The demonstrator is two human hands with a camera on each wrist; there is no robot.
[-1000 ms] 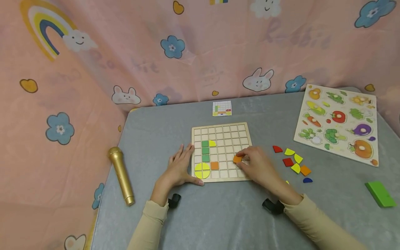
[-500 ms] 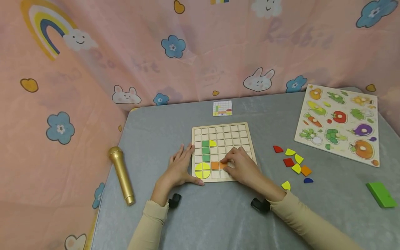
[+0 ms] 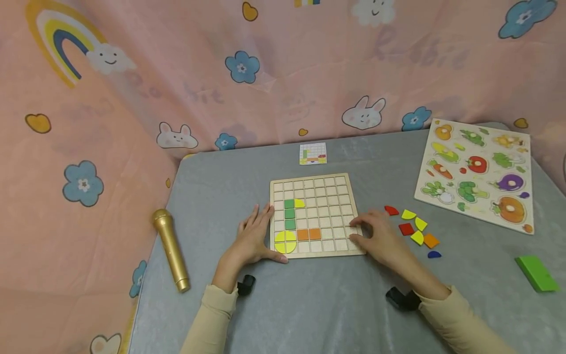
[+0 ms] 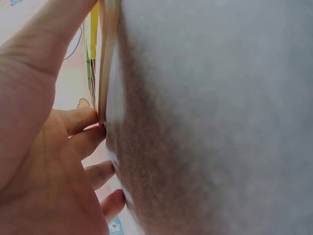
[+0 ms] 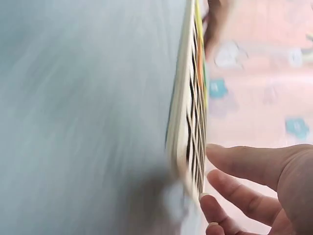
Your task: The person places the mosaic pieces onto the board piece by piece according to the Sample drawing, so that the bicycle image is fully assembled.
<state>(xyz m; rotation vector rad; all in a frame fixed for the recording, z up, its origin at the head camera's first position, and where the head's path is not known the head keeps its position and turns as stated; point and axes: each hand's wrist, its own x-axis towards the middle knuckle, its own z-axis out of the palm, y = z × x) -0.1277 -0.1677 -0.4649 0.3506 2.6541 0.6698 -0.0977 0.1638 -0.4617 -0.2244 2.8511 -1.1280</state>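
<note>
A square wooden grid board point(image 3: 317, 255) lies flat on the grey cloth. My left hand point(image 3: 249, 241) rests at its left side, fingertips against the edge and thumb at the front corner; the left wrist view shows those fingers point(image 4: 88, 142) spread along the board edge. On the grid sit several green squares point(image 3: 289, 214), a yellow quarter piece point(image 3: 299, 203), a yellow circle made of quarters point(image 3: 285, 242) and two orange squares point(image 3: 308, 234) side by side. Above the board's right edge is my right hand point(image 3: 384, 241), thumb and fingers apart with nothing between them.
Loose red, yellow, orange and blue pieces point(image 3: 417, 238) lie right of the board. A pattern card point(image 3: 313, 153) lies behind it. Farther right are a vegetable puzzle point(image 3: 477, 177) and a green block point(image 3: 536, 274). A gold microphone point(image 3: 171, 250) lies left.
My right hand carried an orange square leftward, set it beside the other orange square, let go and moved back to the board's right edge. My left hand stayed in place.
</note>
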